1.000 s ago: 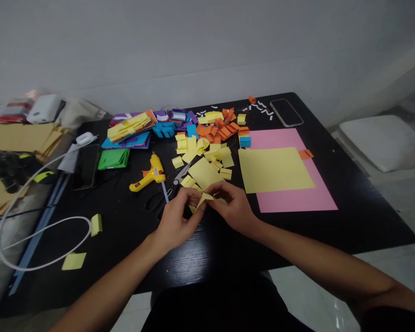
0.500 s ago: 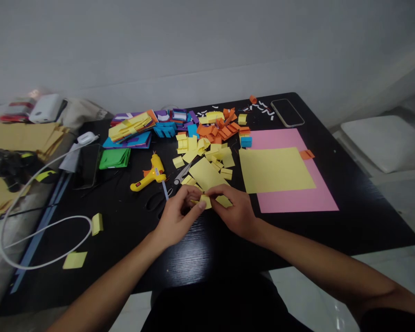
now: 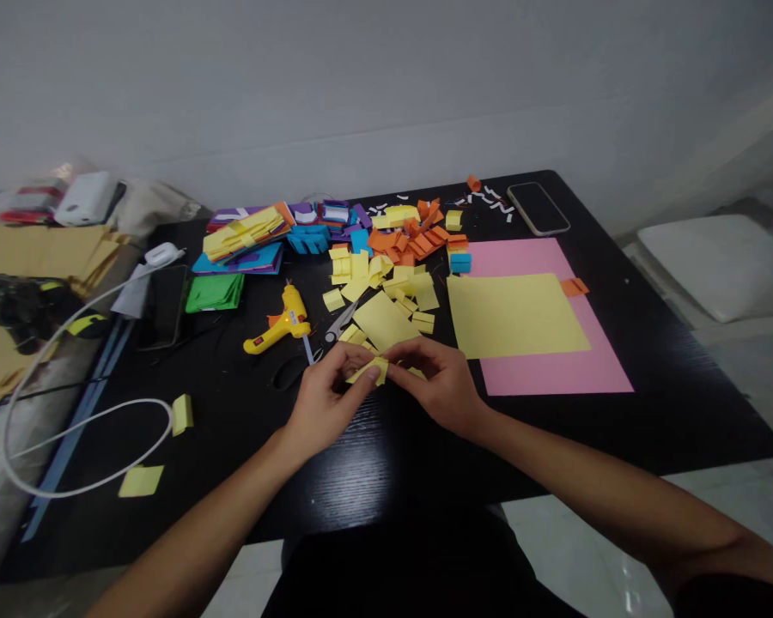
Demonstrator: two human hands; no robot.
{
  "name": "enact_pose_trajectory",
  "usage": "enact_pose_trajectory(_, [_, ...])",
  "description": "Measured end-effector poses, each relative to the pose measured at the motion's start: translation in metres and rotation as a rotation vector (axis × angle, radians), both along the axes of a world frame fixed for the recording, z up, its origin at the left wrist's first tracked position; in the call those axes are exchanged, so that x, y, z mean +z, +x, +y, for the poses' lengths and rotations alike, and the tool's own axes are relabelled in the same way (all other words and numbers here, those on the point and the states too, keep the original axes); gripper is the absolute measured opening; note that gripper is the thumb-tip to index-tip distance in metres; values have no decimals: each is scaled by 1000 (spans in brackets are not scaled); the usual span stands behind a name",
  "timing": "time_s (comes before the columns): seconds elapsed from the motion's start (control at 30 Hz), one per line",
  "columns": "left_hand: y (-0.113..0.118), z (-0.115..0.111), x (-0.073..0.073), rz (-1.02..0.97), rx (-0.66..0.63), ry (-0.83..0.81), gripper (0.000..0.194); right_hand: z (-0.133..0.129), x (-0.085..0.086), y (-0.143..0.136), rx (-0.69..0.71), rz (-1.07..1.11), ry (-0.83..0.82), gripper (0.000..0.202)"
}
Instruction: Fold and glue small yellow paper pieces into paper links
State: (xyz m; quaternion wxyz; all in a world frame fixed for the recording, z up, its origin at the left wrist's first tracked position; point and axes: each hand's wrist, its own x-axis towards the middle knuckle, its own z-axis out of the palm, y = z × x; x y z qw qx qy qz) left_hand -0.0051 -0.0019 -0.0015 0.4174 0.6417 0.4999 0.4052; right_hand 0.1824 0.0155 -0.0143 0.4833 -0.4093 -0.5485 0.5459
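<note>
A small piece of yellow paper [image 3: 379,370] is pinched between my two hands near the front of the black table. My left hand [image 3: 328,390] is closed, with its thumb pressed on the paper. Fingers and thumb of my right hand [image 3: 439,384] grip the paper's right edge. Just beyond my hands lie a larger yellow sheet [image 3: 386,323] and a heap of folded yellow pieces [image 3: 359,269]. Partly behind my left hand are scissors [image 3: 341,323] with black handles. To their left rests a yellow glue gun [image 3: 283,324].
A yellow sheet [image 3: 521,316] overlaps a pink sheet [image 3: 554,376] on the right, with a phone [image 3: 538,209] behind. Folded orange pieces [image 3: 418,240] lie at the back middle. Left are green papers [image 3: 215,293], another phone [image 3: 163,309] and a looped white cable [image 3: 90,421].
The small yellow paper has turned in my fingers and now shows a longer, slanted face toward the left. Both hands stay in nearly the same place.
</note>
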Motion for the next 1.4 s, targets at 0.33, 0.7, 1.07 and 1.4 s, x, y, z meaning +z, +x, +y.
enact_pose_trajectory(0.33, [1, 1, 0, -32, 25, 2, 16, 0, 5, 1, 42, 37, -50, 10])
enact_pose_trajectory(0.7, [0, 2, 1, -19, 33, 17, 15, 3, 1, 0, 34, 39, -85, 12])
enact_pose_trajectory(1.07, [0, 2, -3, -28, 59, -5, 15, 6, 2, 1, 46, 76, -141, 12])
enact_pose_trajectory(1.4, [1, 4, -3, -111, 65, -79, 17, 6, 4, 0, 44, 58, -122, 14])
